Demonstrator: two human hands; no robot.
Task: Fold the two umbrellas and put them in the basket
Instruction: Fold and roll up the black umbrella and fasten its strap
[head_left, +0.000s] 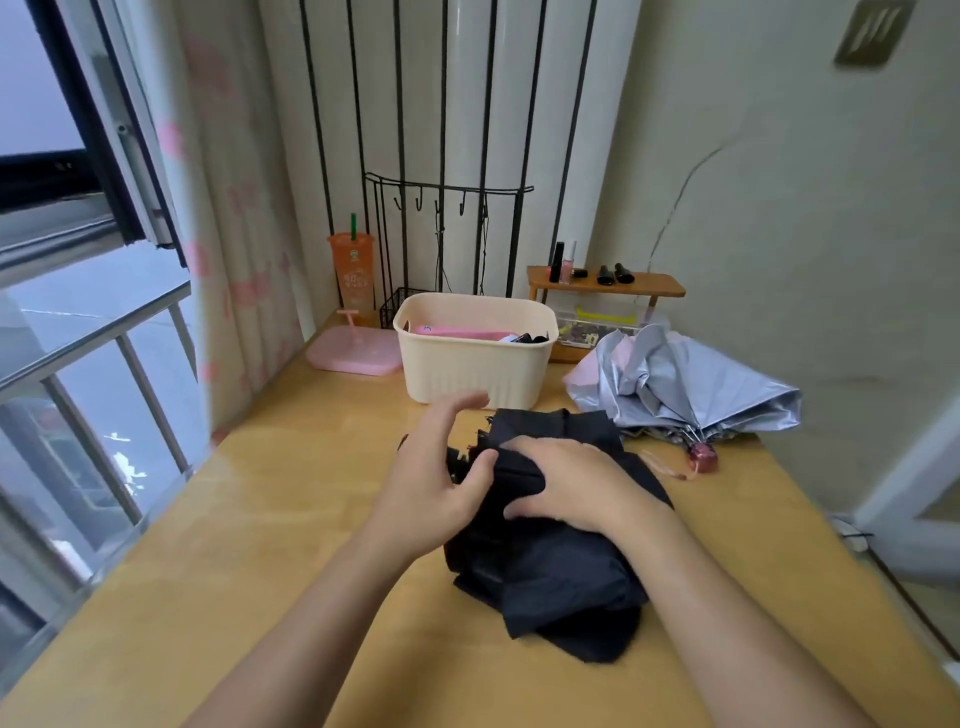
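A black umbrella (550, 566) lies collapsed and crumpled on the wooden table (260, 545) in front of me. My right hand (576, 483) grips its bunched fabric from above, fingers curled round it. My left hand (441, 467) is at the umbrella's left end, fingers spread and relaxed, thumb touching the fabric. A silver umbrella (685, 384) with a pink handle lies half collapsed at the right, beside the wall. The cream basket (472, 369) stands behind the black umbrella, with a pink item and a dark item inside.
A pink lidded box (353, 353) sits left of the basket, an orange cup (353, 275) behind it. A small wooden shelf (608, 286) with cosmetics stands at the back right. A curtain and an open window run along the left.
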